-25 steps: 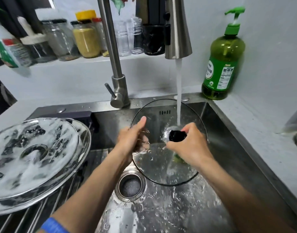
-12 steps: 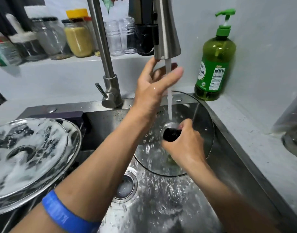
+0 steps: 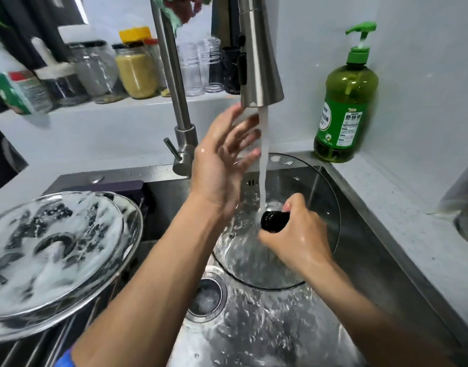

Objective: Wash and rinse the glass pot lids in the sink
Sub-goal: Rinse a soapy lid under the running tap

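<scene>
**Sink station: two glass lids, two hands, one running tap**

- Sink: one steel basin, wet, with one round drain near its middle.
- Tap: one steel spray head, with one stream of water falling onto the lid below.
- Glass lids, two in all. The clear lid is tilted inside the sink under the stream, its far rim leaning at the back wall. The soapy lid, covered in white foam, lies on the rack at the left of the sink.
- Knob: one, black, at the centre of the clear lid.
- Right hand: fingers curled round the black knob, holding the clear lid.
- Left hand: raised beside the stream just under the tap head, wet, fingers spread and straight, holding nothing; the fingertips are blurred, so contact with the water is likely but not certain.
- Soap bottle: one, green, with a pump, standing on the table at the back right corner of the sink.
- Shelf behind the tap: a row of jars, roughly eight, one yellow-capped.
</scene>
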Tool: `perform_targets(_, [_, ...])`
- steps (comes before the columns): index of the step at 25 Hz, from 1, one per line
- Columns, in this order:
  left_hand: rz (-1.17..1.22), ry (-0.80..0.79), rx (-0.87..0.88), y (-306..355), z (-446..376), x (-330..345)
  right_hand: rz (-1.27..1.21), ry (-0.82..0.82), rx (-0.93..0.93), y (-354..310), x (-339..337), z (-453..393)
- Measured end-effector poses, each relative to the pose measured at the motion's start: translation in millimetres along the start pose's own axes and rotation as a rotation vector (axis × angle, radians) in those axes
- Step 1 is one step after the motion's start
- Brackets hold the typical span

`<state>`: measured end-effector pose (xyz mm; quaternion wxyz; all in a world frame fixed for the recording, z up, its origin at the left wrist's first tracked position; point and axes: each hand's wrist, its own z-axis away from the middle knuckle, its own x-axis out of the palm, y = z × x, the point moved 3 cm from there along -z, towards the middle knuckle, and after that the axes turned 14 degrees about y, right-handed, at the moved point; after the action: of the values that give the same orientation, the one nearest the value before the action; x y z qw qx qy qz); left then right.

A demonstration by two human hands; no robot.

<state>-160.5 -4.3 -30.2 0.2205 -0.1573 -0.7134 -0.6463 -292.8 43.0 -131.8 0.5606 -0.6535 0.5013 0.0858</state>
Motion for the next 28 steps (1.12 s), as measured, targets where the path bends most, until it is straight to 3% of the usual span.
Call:
perform_targets(3, [-0.597,0.210,0.307,-23,9,-38,0.051,0.025,-0.082,-6,-3,7])
perform_targets(5, [-0.840,0.243,0.428,-36,16,-63,0.073,0.035,-0.160,-11,-6,11])
perform_targets(11, [-0.866,0.214,0.548,-34,25,-99,0.178,-0.036,-0.483,-30,-10,24])
perform_targets(16, [-0.638,0.266,0.202,-36,22,-132,0.342,-0.210,-0.602,-34,-3,49])
perform_targets(19, [-0.670,0.226,0.102,-42,22,-133,0.401,-0.326,-0.602,-30,1,56])
perform_targets(22, [-0.661,0.136,0.044,-45,19,-107,0.460,-0.280,-0.531,-18,-9,53])
perform_targets(24, [-0.741,0.074,0.119,-50,18,-85,0.444,-0.225,-0.434,-9,-19,44])
perform_targets(26, [-1.110,-0.076,0.366,-57,19,-62,0.423,-0.157,-0.368,-5,-26,36])
perform_targets(28, [-1.323,-0.161,0.555,-63,18,-41,0.394,-0.085,-0.313,-4,-29,32])
